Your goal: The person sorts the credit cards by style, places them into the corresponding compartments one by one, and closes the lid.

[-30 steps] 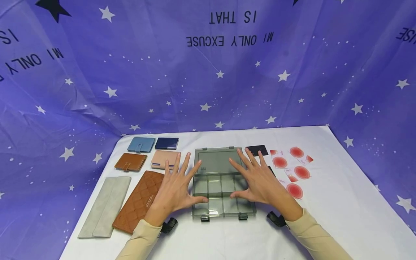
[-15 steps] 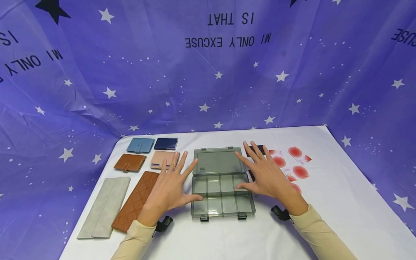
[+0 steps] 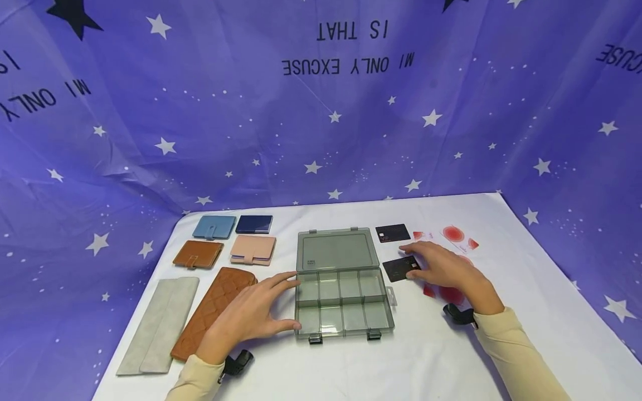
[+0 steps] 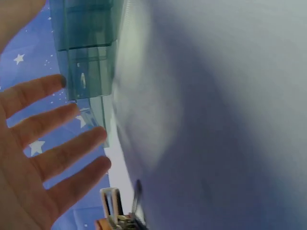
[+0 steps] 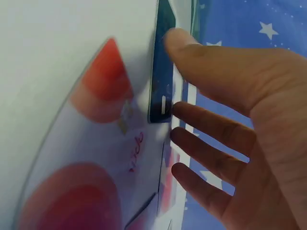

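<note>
Right hand [image 3: 443, 269], fingers spread, touches the near black card [image 3: 399, 269] lying flat on the counter [image 3: 501, 345], right of the open box [image 3: 341, 301]. Left hand [image 3: 251, 312], fingers apart, steadies the box's left edge. Risk: a flat card may slide away rather than lift.

Compartment box [image 3: 342, 303] at lower centre of the surface [image 3: 526, 301], lid [image 3: 337, 249] lying open behind it. Frame left: four small wallets [image 3: 233, 238] in two rows, two long wallets [image 3: 183, 317] before them. Frame right: two cards [image 3: 396, 250], one behind the other; sticker sheets [image 3: 458, 236] further right. Left hand [image 3: 248, 317] at the box's left edge; right hand [image 3: 443, 267] at the nearer card.
</note>
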The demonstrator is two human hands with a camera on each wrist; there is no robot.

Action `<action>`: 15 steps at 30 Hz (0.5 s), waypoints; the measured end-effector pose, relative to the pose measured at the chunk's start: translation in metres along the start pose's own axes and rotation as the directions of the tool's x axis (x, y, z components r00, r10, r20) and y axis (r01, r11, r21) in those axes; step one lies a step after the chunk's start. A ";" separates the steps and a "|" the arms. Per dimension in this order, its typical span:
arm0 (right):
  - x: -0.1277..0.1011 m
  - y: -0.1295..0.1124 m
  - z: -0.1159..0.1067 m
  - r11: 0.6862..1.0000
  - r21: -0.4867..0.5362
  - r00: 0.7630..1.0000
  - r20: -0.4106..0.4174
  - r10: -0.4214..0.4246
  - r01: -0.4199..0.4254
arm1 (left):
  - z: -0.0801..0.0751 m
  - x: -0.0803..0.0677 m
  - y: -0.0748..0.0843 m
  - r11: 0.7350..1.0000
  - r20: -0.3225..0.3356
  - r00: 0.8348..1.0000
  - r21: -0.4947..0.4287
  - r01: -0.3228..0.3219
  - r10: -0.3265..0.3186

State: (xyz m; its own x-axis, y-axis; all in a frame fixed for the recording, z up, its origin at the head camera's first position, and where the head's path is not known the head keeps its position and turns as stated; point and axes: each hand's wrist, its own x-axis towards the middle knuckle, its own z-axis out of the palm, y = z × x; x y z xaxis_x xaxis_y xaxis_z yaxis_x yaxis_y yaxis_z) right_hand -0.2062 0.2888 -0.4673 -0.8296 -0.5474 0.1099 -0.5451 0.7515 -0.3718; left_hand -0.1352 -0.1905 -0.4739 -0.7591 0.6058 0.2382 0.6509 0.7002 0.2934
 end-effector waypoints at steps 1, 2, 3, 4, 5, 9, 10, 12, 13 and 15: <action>0.000 0.002 0.001 1.000 0.007 1.000 0.006 0.000 0.000 | 0.001 -0.001 -0.001 1.000 0.001 1.000 -0.015 -0.004 0.004; 0.000 0.003 0.001 1.000 0.011 1.000 0.012 -0.001 0.001 | 0.001 -0.002 -0.002 1.000 0.004 1.000 -0.025 -0.010 0.010; 0.000 0.005 0.002 1.000 0.010 1.000 0.017 0.001 -0.001 | 0.002 -0.002 -0.003 0.999 0.005 1.000 -0.038 -0.018 0.018; 0.000 0.006 0.001 1.000 0.009 1.000 0.017 0.002 -0.002 | 0.002 -0.001 -0.004 0.999 0.003 0.999 -0.044 -0.032 0.032; -0.001 0.007 0.001 1.000 0.008 1.000 0.017 0.001 -0.001 | 0.002 0.000 -0.005 0.998 0.000 0.999 -0.052 -0.044 0.044; -0.001 0.009 0.001 1.000 0.012 1.000 0.024 -0.014 0.014 | 0.002 0.004 -0.005 0.996 0.004 0.998 -0.066 -0.060 0.061; -0.001 0.009 0.001 1.000 0.018 1.000 0.027 -0.010 0.010 | 0.002 0.005 -0.005 0.996 0.010 0.998 -0.069 -0.058 0.059; 0.000 0.010 0.001 0.999 0.033 0.999 0.033 0.005 -0.006 | 0.004 0.007 -0.004 0.995 0.025 0.998 -0.080 -0.051 0.053; 0.000 0.010 0.001 0.999 0.039 0.999 0.036 0.014 -0.016 | 0.004 0.008 -0.003 0.995 0.032 0.998 -0.086 -0.049 0.051; 0.000 0.011 0.002 0.998 0.050 0.998 0.040 0.042 -0.044 | 0.005 0.008 -0.002 0.994 0.044 0.998 -0.097 -0.044 0.048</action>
State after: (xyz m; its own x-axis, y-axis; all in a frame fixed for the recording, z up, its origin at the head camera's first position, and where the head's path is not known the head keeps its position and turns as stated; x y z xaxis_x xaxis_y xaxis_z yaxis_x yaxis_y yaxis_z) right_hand -0.2118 0.2966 -0.4733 -0.8464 -0.5294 0.0574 -0.5012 0.7556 -0.4218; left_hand -0.1428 -0.1849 -0.4776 -0.7258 0.6548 0.2108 0.6791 0.6333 0.3711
